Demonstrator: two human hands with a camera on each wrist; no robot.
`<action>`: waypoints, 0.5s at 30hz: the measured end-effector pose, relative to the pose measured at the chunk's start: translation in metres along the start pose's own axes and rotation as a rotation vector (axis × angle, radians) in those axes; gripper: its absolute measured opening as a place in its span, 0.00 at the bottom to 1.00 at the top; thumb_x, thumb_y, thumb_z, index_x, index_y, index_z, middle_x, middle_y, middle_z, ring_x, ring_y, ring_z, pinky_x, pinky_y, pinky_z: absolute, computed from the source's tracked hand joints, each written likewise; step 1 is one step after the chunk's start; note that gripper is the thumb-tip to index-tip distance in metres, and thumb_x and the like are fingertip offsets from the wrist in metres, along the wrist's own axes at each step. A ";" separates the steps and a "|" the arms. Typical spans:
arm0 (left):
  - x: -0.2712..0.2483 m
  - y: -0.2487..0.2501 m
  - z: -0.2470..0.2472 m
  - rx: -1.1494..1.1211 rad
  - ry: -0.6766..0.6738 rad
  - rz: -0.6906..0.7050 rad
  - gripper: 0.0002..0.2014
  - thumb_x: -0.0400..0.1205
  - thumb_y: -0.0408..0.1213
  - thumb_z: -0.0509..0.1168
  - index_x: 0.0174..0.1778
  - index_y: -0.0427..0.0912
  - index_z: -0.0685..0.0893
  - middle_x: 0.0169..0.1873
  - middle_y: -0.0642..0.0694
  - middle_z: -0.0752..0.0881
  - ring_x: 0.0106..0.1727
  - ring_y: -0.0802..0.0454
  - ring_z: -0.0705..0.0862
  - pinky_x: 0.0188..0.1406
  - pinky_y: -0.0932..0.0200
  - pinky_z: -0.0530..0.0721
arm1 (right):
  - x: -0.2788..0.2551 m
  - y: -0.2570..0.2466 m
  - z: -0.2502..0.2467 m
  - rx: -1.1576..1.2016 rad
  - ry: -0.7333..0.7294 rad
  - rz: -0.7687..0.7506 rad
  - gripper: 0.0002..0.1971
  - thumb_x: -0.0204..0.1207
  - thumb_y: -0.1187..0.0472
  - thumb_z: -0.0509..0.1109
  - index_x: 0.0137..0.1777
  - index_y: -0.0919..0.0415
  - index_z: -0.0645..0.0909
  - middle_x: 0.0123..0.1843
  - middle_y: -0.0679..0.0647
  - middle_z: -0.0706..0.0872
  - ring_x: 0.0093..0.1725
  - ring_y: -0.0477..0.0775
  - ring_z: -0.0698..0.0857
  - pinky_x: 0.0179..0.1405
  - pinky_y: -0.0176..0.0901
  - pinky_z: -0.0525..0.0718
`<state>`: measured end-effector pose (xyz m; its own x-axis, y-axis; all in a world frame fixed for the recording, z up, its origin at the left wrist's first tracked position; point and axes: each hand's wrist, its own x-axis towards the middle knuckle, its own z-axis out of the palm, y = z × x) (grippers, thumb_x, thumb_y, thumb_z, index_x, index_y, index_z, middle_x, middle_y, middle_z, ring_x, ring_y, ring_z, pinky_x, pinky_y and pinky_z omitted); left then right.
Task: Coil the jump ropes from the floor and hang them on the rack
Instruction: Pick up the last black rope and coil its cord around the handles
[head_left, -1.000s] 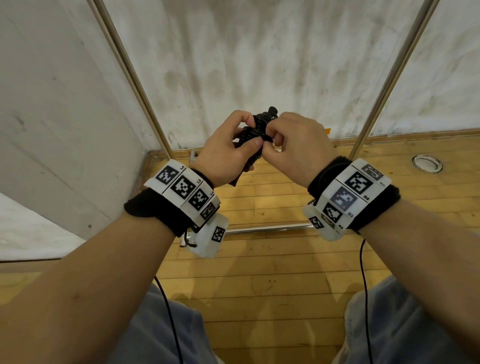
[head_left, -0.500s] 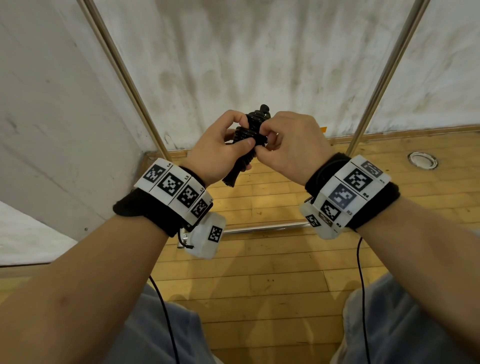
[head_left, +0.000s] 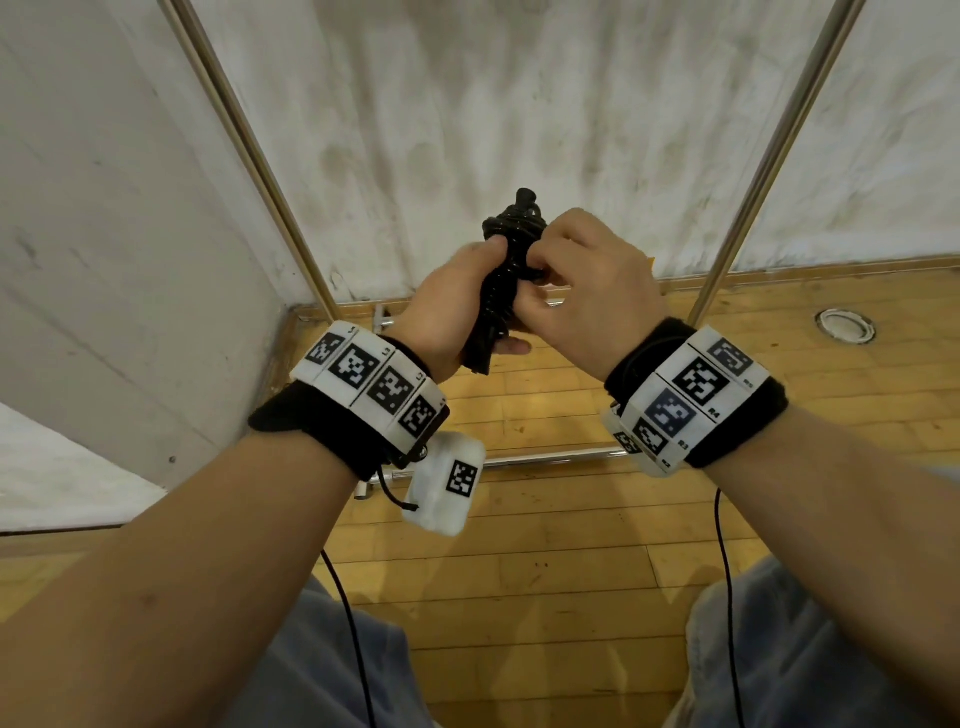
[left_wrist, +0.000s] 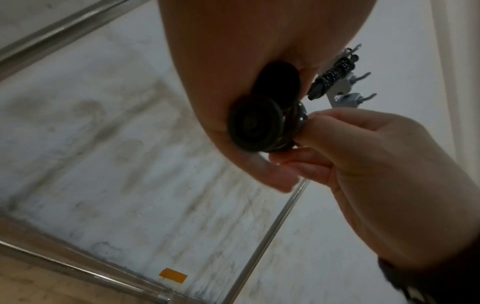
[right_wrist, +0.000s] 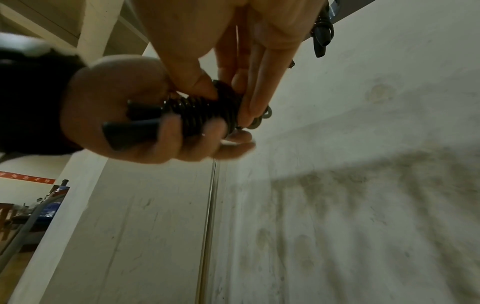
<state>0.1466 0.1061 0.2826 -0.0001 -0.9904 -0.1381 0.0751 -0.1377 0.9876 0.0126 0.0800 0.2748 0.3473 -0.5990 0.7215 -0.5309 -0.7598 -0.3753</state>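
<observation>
A black jump rope, wound tightly round its two handles, stands nearly upright at chest height before the wall. My left hand grips the bundle low down, fingers curled round the handles. My right hand pinches the wound cord near the top. The right wrist view shows the coils between my right thumb and fingers. The two round handle ends show in the left wrist view. A second coiled rope hangs on a hook of the rack above.
Two slanted metal poles of the rack frame stand against the stained white wall. Its base bar lies on the wooden floor below my wrists. A round metal floor fitting sits at the right.
Both hands have stayed on the bundle. It has turned from tilted to nearly upright, and my right fingers have shifted onto the cord near its top.
</observation>
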 end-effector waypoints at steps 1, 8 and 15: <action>-0.001 0.000 0.002 0.019 -0.016 0.003 0.21 0.89 0.45 0.49 0.69 0.32 0.71 0.40 0.42 0.87 0.33 0.46 0.86 0.26 0.56 0.83 | 0.000 0.001 0.000 0.007 0.011 0.002 0.05 0.69 0.67 0.70 0.40 0.69 0.85 0.42 0.61 0.85 0.34 0.58 0.84 0.33 0.48 0.85; -0.003 -0.001 0.003 0.129 0.080 0.138 0.14 0.90 0.41 0.50 0.67 0.37 0.67 0.48 0.39 0.83 0.36 0.44 0.83 0.31 0.50 0.82 | 0.002 0.008 0.001 0.104 -0.048 0.073 0.07 0.72 0.65 0.70 0.44 0.67 0.88 0.44 0.57 0.85 0.41 0.53 0.85 0.43 0.49 0.86; -0.002 -0.009 0.006 0.311 0.222 0.282 0.13 0.89 0.45 0.51 0.67 0.47 0.68 0.42 0.54 0.82 0.29 0.62 0.79 0.28 0.63 0.81 | 0.006 -0.002 0.003 0.555 -0.124 0.626 0.08 0.74 0.57 0.72 0.37 0.58 0.88 0.30 0.47 0.87 0.32 0.49 0.88 0.42 0.51 0.88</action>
<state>0.1403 0.1089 0.2741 0.1929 -0.9682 0.1593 -0.2608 0.1060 0.9596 0.0180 0.0767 0.2780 0.2151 -0.9496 0.2281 -0.2086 -0.2729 -0.9392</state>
